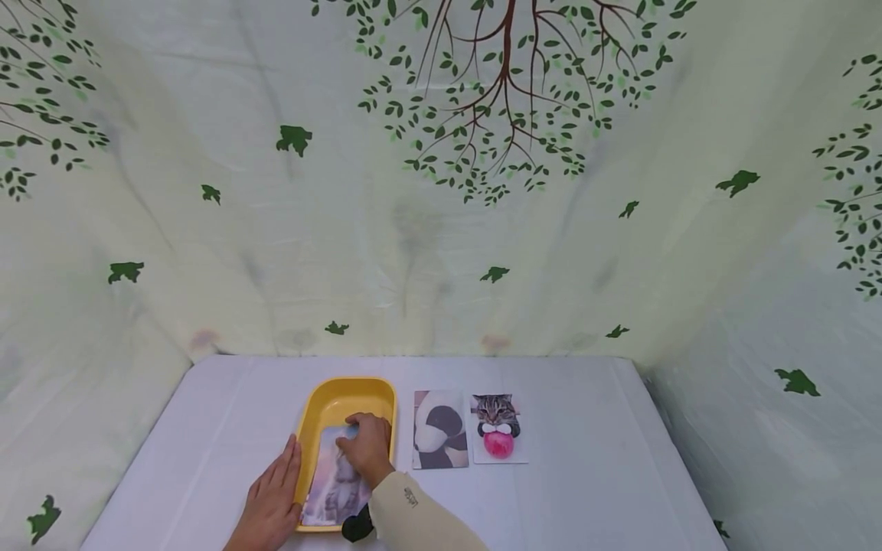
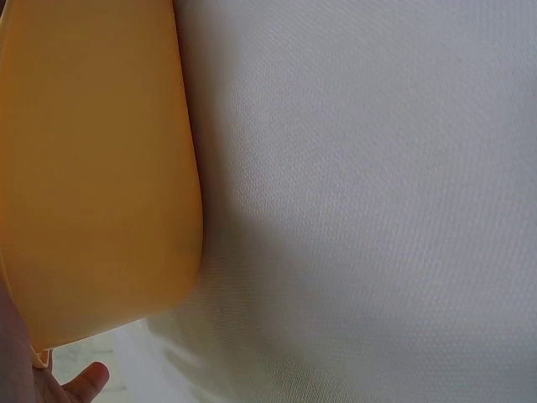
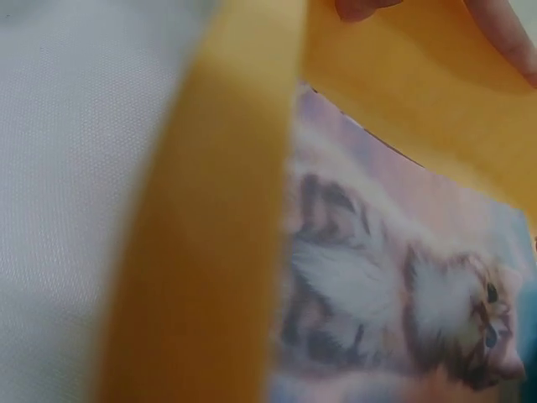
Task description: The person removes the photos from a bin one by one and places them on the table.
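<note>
At the frame's lower centre-left, the left hand (image 1: 270, 496) is resting extended fingers against the yellow tray (image 1: 358, 392), probably steadying it; the right hand (image 1: 370, 453) is reaching over the kitten card (image 1: 339, 490) lying inside, its grip possibly pinching, though I cannot tell.

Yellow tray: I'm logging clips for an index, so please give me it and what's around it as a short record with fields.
Container: yellow tray on a white table
Inside: kitten picture, kitten facing up
Left hand: against the tray's left side, fingers nearly straight
Right hand: in the tray, over the kitten picture's upper right; grip unclear
Right of tray: black-and-white picture, then cat picture with a pink ball, side by side
</note>
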### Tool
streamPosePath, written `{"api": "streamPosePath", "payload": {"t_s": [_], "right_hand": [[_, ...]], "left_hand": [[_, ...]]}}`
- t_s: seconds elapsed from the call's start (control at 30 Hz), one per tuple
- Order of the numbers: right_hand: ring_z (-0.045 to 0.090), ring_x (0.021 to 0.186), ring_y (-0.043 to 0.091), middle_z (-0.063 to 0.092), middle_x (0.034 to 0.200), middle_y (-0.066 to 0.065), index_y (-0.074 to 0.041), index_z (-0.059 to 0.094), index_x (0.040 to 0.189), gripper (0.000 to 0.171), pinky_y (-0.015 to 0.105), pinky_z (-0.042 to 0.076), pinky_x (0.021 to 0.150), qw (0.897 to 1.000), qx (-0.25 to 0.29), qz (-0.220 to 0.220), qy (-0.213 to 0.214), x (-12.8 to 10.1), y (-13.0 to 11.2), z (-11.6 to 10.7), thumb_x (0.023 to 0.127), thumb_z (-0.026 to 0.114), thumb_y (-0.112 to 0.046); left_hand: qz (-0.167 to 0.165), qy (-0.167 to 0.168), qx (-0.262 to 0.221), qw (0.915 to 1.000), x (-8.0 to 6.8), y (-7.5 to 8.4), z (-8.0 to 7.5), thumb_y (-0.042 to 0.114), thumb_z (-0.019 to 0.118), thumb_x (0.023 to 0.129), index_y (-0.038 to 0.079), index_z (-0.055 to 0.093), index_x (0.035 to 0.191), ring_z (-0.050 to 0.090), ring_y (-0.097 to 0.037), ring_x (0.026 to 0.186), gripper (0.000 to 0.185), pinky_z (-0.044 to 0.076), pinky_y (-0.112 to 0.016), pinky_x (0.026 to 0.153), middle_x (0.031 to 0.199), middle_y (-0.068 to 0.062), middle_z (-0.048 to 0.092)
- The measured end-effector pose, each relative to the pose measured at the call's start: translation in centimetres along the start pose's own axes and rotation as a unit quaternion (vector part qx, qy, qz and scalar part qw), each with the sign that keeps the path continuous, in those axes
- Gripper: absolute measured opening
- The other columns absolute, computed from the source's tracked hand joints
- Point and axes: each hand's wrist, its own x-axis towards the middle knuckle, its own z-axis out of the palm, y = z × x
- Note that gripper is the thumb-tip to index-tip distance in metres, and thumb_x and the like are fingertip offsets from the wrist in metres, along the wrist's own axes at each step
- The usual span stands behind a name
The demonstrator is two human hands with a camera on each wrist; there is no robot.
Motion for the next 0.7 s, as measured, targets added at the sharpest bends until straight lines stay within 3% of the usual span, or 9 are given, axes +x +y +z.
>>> {"api": "streamPosePath", "payload": {"t_s": [0.17,0.3,0.4,0.57,0.7], "right_hand": [[0.057,0.086,0.008,0.066,0.088,-0.013,-0.016,0.074,0.097,0.022,0.029,0.046,0.086,0.997,0.078,-0.009,-0.02,-0.16,0.07,-0.25,0.077,0.08,-0.019],[0.058,0.074,0.004,0.063,0.079,-0.012,-0.009,0.073,0.093,0.019,0.024,0.053,0.072,0.983,0.182,-0.015,-0.031,-0.05,0.38,-0.06,0.076,0.078,-0.005],[0.058,0.069,0.003,0.064,0.075,-0.01,-0.004,0.073,0.09,0.018,0.021,0.052,0.067,0.972,0.231,-0.023,-0.025,0.06,0.58,0.04,0.074,0.077,0.003],[0.061,0.064,0.005,0.067,0.071,-0.006,-0.001,0.073,0.088,0.019,0.021,0.053,0.063,0.96,0.278,-0.014,-0.02,-0.02,0.3,-0.35,0.071,0.076,0.007],[0.063,0.062,0.006,0.067,0.068,-0.005,-0.001,0.073,0.086,0.019,0.021,0.054,0.064,0.957,0.291,0.001,-0.023,-0.01,-0.17,-0.69,0.069,0.078,0.006]], "left_hand": [[0.007,0.005,-0.001,1.0,0.03,-0.09,0.04,0.007,0.059,0.079,-0.005,0.009,0.151,0.027,-0.046,0.132,0.089,0.03,-0.068,0.096,0.16,-0.015,0.005],[0.007,0.003,0.001,1.0,0.05,-0.13,0.04,0.007,0.059,0.08,-0.005,0.009,0.152,0.026,-0.046,0.132,0.089,0.03,-0.068,0.096,0.161,-0.015,0.003],[0.009,0.004,0.001,0.9999,0.02,-0.14,0.08,0.007,0.059,0.08,-0.005,0.009,0.152,0.026,-0.046,0.132,0.089,0.03,-0.069,0.095,0.161,-0.015,0.002],[0.01,0.005,0.003,0.9999,-0.08,-0.19,0.14,0.008,0.06,0.079,-0.005,0.009,0.152,0.027,-0.047,0.132,0.089,0.03,-0.068,0.095,0.162,-0.013,-0.002],[0.009,0.002,0.006,0.9999,-0.05,-0.2,0.08,0.009,0.06,0.079,-0.005,0.009,0.152,0.027,-0.047,0.132,0.089,0.03,-0.068,0.096,0.162,-0.013,-0.002]]}}
